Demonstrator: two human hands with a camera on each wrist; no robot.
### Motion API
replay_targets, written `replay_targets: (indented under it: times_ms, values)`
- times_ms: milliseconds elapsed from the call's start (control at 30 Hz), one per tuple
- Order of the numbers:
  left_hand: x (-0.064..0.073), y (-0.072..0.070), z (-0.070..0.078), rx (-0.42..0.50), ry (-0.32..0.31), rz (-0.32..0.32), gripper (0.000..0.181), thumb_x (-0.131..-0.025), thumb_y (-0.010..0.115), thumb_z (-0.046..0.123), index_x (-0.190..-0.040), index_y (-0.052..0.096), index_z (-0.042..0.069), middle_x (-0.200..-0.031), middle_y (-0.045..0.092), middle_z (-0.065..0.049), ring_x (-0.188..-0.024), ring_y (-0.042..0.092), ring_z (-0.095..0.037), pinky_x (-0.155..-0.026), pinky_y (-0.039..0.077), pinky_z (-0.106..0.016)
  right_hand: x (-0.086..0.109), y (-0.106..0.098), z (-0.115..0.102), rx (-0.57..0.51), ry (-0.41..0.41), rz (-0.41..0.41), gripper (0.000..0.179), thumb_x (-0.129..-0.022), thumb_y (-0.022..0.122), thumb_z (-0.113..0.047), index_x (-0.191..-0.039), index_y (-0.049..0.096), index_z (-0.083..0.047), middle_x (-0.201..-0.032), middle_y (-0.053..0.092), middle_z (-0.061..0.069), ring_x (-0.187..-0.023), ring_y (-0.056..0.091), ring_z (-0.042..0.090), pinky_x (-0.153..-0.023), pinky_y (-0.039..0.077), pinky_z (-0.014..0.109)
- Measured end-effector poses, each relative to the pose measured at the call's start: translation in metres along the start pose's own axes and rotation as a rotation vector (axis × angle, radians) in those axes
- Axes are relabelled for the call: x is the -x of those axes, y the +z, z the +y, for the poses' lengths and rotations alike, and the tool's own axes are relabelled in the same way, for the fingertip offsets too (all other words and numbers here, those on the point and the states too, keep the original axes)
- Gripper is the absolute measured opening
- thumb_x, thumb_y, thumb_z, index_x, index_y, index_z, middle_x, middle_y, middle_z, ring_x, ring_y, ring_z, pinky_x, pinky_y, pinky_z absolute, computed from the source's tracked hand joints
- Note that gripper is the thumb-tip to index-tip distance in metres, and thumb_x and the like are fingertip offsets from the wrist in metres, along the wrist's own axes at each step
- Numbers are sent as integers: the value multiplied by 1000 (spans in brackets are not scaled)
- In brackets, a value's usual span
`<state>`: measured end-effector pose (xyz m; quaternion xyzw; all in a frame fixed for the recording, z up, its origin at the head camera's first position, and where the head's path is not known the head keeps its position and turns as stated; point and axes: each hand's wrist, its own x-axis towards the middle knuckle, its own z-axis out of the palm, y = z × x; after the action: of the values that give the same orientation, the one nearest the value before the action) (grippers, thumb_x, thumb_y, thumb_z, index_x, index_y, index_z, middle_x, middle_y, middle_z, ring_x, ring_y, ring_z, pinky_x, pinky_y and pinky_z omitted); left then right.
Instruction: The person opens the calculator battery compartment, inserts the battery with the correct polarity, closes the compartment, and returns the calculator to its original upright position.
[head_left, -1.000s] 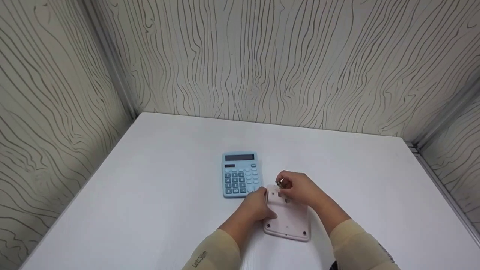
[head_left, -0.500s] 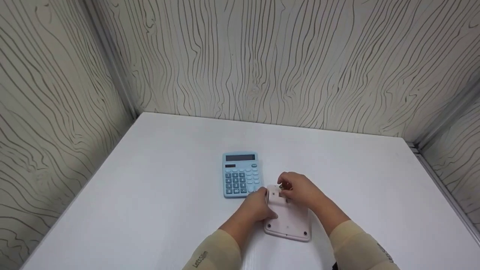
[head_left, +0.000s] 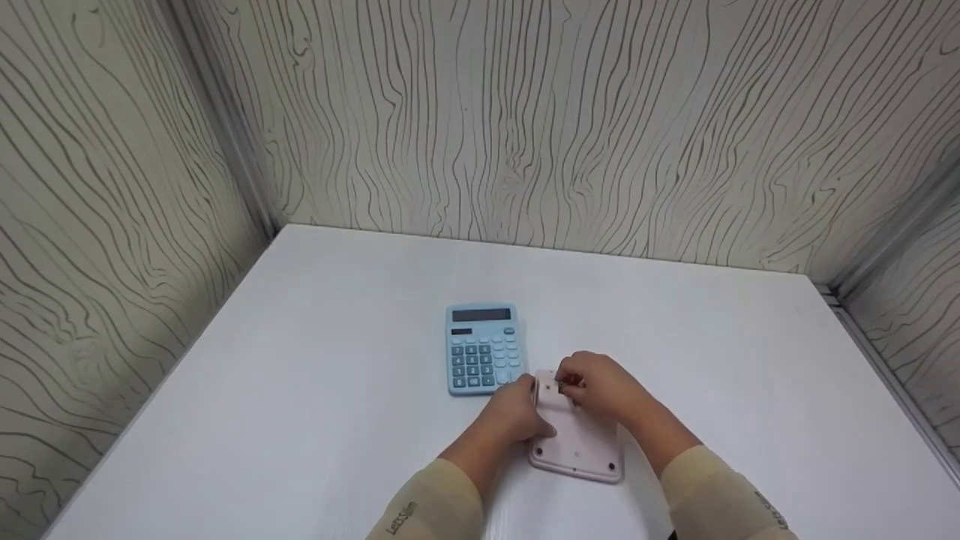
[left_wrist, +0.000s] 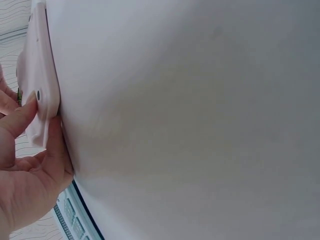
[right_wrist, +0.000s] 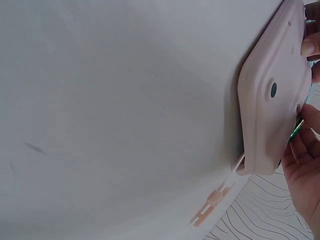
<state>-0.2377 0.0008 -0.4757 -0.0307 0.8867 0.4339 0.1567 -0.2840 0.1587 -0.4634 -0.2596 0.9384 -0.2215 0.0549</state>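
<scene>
A pale pink calculator (head_left: 585,442) lies face down on the white table, its small dark feet showing. My left hand (head_left: 517,411) grips its left edge, thumb on the back and fingers beneath the rim, as the left wrist view shows. Over the far end of the calculator, my right hand (head_left: 596,382) pinches a small shiny green battery (right_wrist: 296,130) at the recess in its back. Most of the battery is hidden by the fingers. A blue calculator (head_left: 484,349) lies face up just beyond my left hand.
In the right wrist view, a small pink battery cover (right_wrist: 212,202) rests on the table (right_wrist: 125,125) near the pink calculator's far end. Wood-patterned panels (head_left: 510,127) stand behind and at both sides of the table.
My right hand has moved slightly down toward the pink calculator's recess, and the battery now shows less between its fingers. My left hand keeps its grip; both calculators stay in place.
</scene>
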Motion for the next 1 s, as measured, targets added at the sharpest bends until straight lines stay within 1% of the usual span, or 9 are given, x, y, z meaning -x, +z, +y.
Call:
replay_targets:
  times_ms: [67, 200, 300, 467, 567, 700, 800, 900, 1000]
  values:
    - [0, 0, 1, 0, -4, -3, 83, -63, 83, 16, -133, 41, 4, -129, 51, -11, -117, 48, -25, -99, 38, -39, 0, -1, -1, 10, -4, 2, 11, -80, 66, -7, -83, 65, -18, -78, 54, -8, -73, 51, 9, -65, 46, 27]
    - [1, 0, 1, 1, -11, -7, 83, -63, 83, 17, -134, 41, 5, -128, 51, -11, -113, 50, -23, -98, 39, -38, 1, -2, -2, 30, 0, 6, 10, -81, 66, -8, -84, 66, -17, -79, 54, -8, -73, 51, 9, -64, 47, 26]
    - [0, 0, 1, 2, -11, -5, 83, -63, 84, 17, -133, 42, 5, -127, 52, -11, -110, 51, -22, -97, 40, -38, 1, -3, -3, 1, 23, 5, 10, -81, 66, -7, -85, 65, -16, -80, 54, -7, -73, 52, 10, -63, 46, 26]
    - [-1, 0, 1, 1, -16, -7, 84, -63, 83, 17, -134, 41, 5, -128, 51, -12, -111, 50, -21, -99, 39, -38, 0, -5, -4, -53, 58, -9, 10, -82, 64, -7, -86, 63, -16, -80, 54, -6, -71, 52, 11, -61, 46, 26]
    - [-1, 0, 1, -3, -23, -9, 84, -63, 83, 17, -135, 40, 5, -129, 51, -11, -109, 50, -20, -99, 38, -38, 0, -4, -3, -27, 34, -12, 11, -82, 65, -7, -85, 63, -17, -79, 54, -7, -71, 51, 9, -61, 46, 25]
    - [-2, 1, 1, -27, -19, -5, 84, -63, 84, 18, -134, 41, 5, -127, 52, -11, -103, 50, -19, -98, 39, -37, 1, -3, -2, 26, -31, 1, 10, -81, 66, -7, -83, 64, -17, -78, 54, -10, -70, 51, 7, -61, 45, 24]
    - [-2, 1, 1, -51, -13, 0, 83, -63, 84, 19, -133, 42, 5, -126, 53, -11, -104, 50, -19, -98, 39, -37, 3, -3, -2, 54, -66, 10, 10, -80, 67, -7, -81, 65, -17, -78, 56, -10, -70, 52, 7, -61, 46, 24]
    - [-2, 1, 1, -66, -15, 0, 83, -63, 84, 20, -133, 42, 4, -127, 52, -11, -109, 50, -19, -99, 38, -37, 3, -4, -1, 79, -72, 4, 10, -80, 67, -7, -83, 67, -17, -79, 60, -9, -72, 54, 8, -65, 48, 27]
    - [-2, 1, 1, -69, -15, -1, 83, -64, 84, 20, -134, 42, 4, -127, 52, -12, -112, 49, -21, -100, 38, -38, 3, -4, -1, 86, -49, -9, 11, -80, 67, -8, -87, 70, -15, -83, 64, -8, -77, 57, 9, -72, 50, 30]
